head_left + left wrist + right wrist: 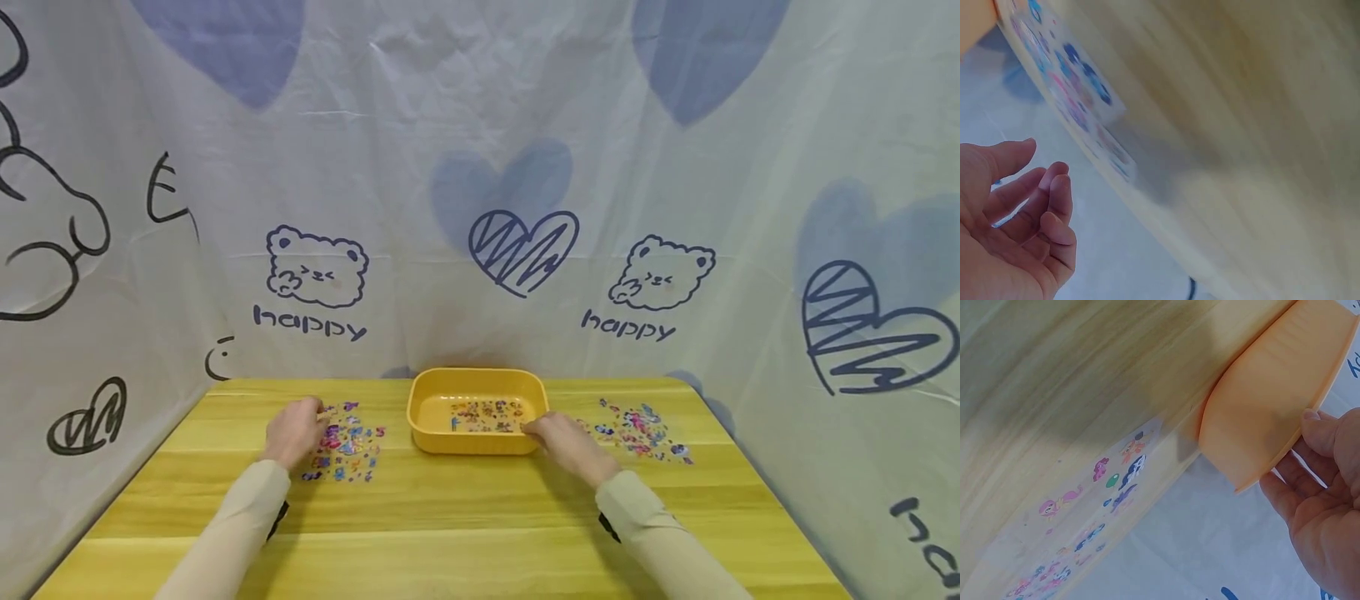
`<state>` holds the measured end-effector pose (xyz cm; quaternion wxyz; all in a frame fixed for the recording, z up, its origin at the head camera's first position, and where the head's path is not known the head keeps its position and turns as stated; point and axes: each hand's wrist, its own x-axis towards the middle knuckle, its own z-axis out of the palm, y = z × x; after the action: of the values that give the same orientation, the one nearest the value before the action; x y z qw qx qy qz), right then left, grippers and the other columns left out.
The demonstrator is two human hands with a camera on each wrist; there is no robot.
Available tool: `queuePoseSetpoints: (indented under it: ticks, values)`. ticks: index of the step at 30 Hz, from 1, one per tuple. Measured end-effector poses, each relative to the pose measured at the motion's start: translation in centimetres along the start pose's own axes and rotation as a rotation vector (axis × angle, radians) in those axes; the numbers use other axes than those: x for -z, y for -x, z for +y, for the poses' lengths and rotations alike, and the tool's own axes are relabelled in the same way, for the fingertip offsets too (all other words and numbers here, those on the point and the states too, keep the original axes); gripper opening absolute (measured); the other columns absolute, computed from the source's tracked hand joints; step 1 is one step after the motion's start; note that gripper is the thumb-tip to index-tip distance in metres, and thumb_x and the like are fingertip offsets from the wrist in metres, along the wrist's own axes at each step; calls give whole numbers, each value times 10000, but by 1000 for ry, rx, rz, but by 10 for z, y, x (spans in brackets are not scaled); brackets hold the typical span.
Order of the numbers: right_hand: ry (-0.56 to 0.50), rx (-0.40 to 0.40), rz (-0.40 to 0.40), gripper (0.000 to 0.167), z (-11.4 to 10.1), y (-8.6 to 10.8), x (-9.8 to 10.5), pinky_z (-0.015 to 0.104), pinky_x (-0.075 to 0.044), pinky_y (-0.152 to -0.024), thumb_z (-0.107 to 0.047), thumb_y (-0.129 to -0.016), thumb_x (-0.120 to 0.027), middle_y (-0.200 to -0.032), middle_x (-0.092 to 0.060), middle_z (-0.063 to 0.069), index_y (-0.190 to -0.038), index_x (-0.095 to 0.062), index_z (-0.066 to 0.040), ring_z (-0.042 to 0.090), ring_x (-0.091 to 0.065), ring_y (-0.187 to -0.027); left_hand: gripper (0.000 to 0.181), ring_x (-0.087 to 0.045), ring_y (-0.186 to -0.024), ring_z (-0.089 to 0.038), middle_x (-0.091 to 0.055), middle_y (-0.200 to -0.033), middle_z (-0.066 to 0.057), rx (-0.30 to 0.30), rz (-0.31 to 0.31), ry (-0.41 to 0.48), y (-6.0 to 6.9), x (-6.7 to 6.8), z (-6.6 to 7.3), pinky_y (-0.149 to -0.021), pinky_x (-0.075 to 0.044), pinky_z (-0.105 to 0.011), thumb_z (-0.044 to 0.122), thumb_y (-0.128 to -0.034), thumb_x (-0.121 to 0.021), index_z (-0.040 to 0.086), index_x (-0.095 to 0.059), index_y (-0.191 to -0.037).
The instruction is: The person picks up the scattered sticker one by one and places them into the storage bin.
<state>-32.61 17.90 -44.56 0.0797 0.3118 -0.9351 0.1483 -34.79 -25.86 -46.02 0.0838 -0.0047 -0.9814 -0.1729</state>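
A: What kind of place is illustrated?

B: A small, screened-off corner arranged around a wood-grained tabletop point(450, 521); whether it belongs to a home, a studio or an office cannot be determined.

A: Which features indicate this?

B: Pale fabric point(408, 200) hangs behind and along both sides, forming an enclosure. Its print, more domestic than industrial, comprises blue hearts point(693, 58), cartoon bears point(317, 271) and the word "happy" point(310, 323).

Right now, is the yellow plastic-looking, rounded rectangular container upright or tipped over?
Upright: the yellow container sits on the wood-grained table, opening upward, small multicoloured stickers inside; the right hand holds its rim.
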Motion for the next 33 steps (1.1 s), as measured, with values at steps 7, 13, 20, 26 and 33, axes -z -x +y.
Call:
queuePoseSetpoints:
  ticks: [7, 13, 20, 26, 33]
  values:
    - [4, -8, -1, 185, 0, 0, 0, 281, -549, -700, -38, -951, -597, -848, -716, 73, -1073, -737, -36, 98, -586, -690, 365, -637, -931, -436, -614, -1150, -344, 42, -77, 1, -6, 0, -17, -762, -538, -557, 144, -939, -615, -125, -578, -1183]
    - [-6, -2, -5, 178, 0, -1, 0, 230, -505, -628, -24, -952, -587, -755, -678, 62, -1024, -748, -49, 69, -506, -615, 390, -613, -999, -474, -593, -1184, -356, 28, -120, -17, -12, -3, -27, -819, -525, -576, 134, -934, -622, -133, -553, -1211]
    - [5, 12, 4, 175, 1, -1, -1, 232, -518, -639, -13, -944, -594, -752, -681, 62, -1022, -747, -43, 63, -514, -616, 307, -607, -1018, -483, -606, -1199, -327, -29, -151, -53, -15, -3, -30, -825, -520, -588, 70, -957, -550, -75, -591, -1224]
    - [13, 16, 7, 190, 0, 0, -2, 262, -558, -694, 13, -918, -614, -826, -719, 65, -1036, -749, -47, 90, -596, -677, 168, -612, -839, -375, -655, -947, -233, -1, -202, -109, -13, -2, -28, -744, -514, -582, 67, -960, -496, -5, -646, -983]
    - [15, -4, 11, 195, -1, 1, -2, 268, -561, -710, 5, -920, -611, -819, -716, 55, -1043, -748, -60, 95, -604, -681, 141, -605, -747, -360, -639, -874, -243, 53, -143, -143, -16, -2, -36, -648, -528, -549, 105, -915, -586, -26, -629, -886]
